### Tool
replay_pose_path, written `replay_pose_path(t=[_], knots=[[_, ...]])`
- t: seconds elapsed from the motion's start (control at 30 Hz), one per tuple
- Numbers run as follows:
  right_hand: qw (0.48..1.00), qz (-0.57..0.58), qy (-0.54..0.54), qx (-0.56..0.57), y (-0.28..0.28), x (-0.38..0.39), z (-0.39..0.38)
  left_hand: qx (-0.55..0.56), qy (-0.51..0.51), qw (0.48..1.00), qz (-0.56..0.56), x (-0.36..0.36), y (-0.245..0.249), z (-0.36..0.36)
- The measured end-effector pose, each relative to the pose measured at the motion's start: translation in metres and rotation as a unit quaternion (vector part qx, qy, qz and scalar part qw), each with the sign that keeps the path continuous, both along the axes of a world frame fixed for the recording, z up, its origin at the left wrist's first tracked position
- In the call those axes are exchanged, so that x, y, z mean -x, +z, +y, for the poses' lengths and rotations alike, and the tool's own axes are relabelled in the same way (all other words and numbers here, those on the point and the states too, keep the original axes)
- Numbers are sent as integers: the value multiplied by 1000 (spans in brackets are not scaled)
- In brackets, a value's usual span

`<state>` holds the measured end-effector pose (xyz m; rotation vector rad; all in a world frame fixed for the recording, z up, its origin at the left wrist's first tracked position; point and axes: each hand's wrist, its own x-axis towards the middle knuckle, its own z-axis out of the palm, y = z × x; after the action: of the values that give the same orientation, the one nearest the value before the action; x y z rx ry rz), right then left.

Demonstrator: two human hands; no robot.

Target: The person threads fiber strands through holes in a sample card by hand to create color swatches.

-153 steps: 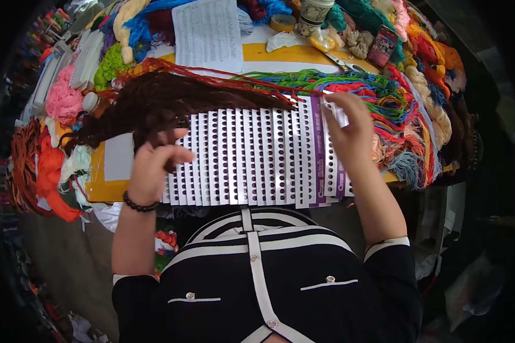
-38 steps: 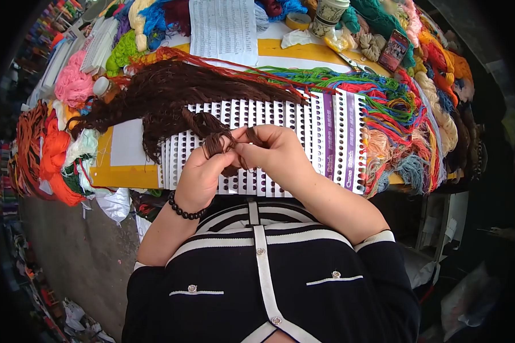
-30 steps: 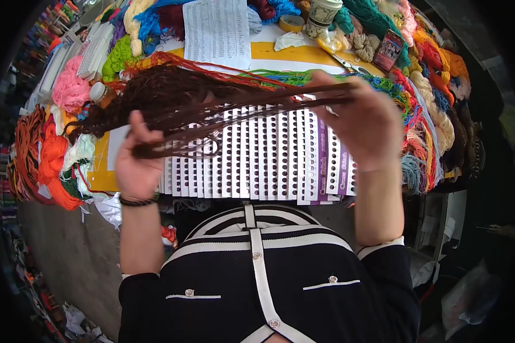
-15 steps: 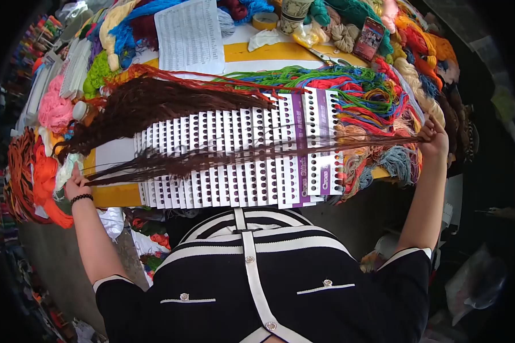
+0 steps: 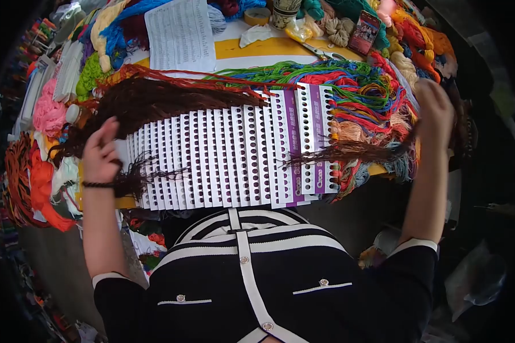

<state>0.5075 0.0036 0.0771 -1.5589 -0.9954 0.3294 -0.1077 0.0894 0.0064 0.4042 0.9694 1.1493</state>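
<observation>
I am taking the card row (image 5: 212, 163) as the reference; its white punched cards are overlapping side by side, with purple panels showing toward the right end. Beyond its left end, I am holding my left hand (image 5: 101, 150) raised, fingers partly curled and slightly apart. The left brown strands (image 5: 133, 179) are hanging beside its wrist and spreading over the card row; I cannot tell whether the fingers are gripping them. Beyond the right end, my right hand (image 5: 435, 111) is blurring; I cannot tell how far it is opening or whether it is gripping. The right brown strands (image 5: 352, 153) are running from near it across the purple panels, their loose ends pointing left. The two bundles are lying well apart. A dark brown hank (image 5: 154, 102) is covering the far left edge of the card row, red strands (image 5: 171, 78) running behind it. Multicoloured threads (image 5: 360, 97) are bunching just right of the card row. Scissors (image 5: 325, 54) and a phone (image 5: 364, 33) are resting beyond its far right side.
</observation>
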Motion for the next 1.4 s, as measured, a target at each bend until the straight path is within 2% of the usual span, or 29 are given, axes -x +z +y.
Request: replay_pose_path(t=[0.03,0.07,0.1,0.13,0.2,0.23,0.27,0.3,0.33,0.4,0.47,0.53,0.6,0.67,0.8,0.93,1.0,1.07,1.13,1.2,1.23,1.27,1.3,1.33,1.37,1.4], knots=[[990,-48,79,106,-5,38,7,25,-50,998,-5,-54,8,-1],[974,-76,146,157,-21,66,19,13,-147,988,-36,-92,4,1],[959,-54,219,169,-43,90,27,45,-165,985,9,-135,9,-1],[940,-103,278,169,-59,109,35,28,-239,970,-31,-160,1,3],[908,-190,326,182,-73,136,52,38,-299,953,-12,-211,-3,6],[908,-191,326,182,-78,142,59,50,-301,952,27,-232,-3,5],[891,-157,331,268,-83,147,66,33,-325,945,27,-243,-17,12],[867,-121,333,351,-88,148,71,54,-317,946,40,-255,-19,14],[866,-122,333,351,-94,147,74,74,-309,947,53,-266,-20,15],[877,8,320,358,-106,146,80,77,-304,947,69,-277,-27,17],[873,32,325,363,-108,145,82,72,-296,949,82,-286,-29,17],[863,88,311,388,-102,146,84,-29,-268,951,149,-299,-30,14],[856,98,314,398,-100,145,86,-33,-256,955,145,-307,-33,15],[854,123,307,401,-101,144,88,-94,-249,926,270,-312,-47,20],[847,117,302,421,-96,145,90,-117,-250,920,278,-316,-54,23],[855,48,338,391,-108,147,89,-121,-241,915,301,-318,-52,21],[859,13,354,369,-108,147,88,-143,-254,895,339,-317,-53,22],[829,138,361,405,-97,144,84,-178,-259,876,366,-314,-50,23],[833,154,354,396,-91,141,81,-214,-264,855,391,-311,-50,25],[837,174,345,387,-94,138,78,-328,-243,773,486,-304,-51,28],[838,176,348,383,-99,136,77,-319,-235,799,452,-301,-49,28],[838,178,350,378,-102,135,76,-287,-208,856,377,-300,-49,27],[843,159,345,381,-99,138,75,-198,-203,935,211,-299,-42,23],[844,160,343,380,-99,139,74,-100,-189,976,36,-299,-32,19],[853,136,339,372,-101,140,74,-72,-183,980,-30,-303,-27,17],[862,111,336,363,-103,141,74,-73,-184,980,-31,-304,-27,16]])
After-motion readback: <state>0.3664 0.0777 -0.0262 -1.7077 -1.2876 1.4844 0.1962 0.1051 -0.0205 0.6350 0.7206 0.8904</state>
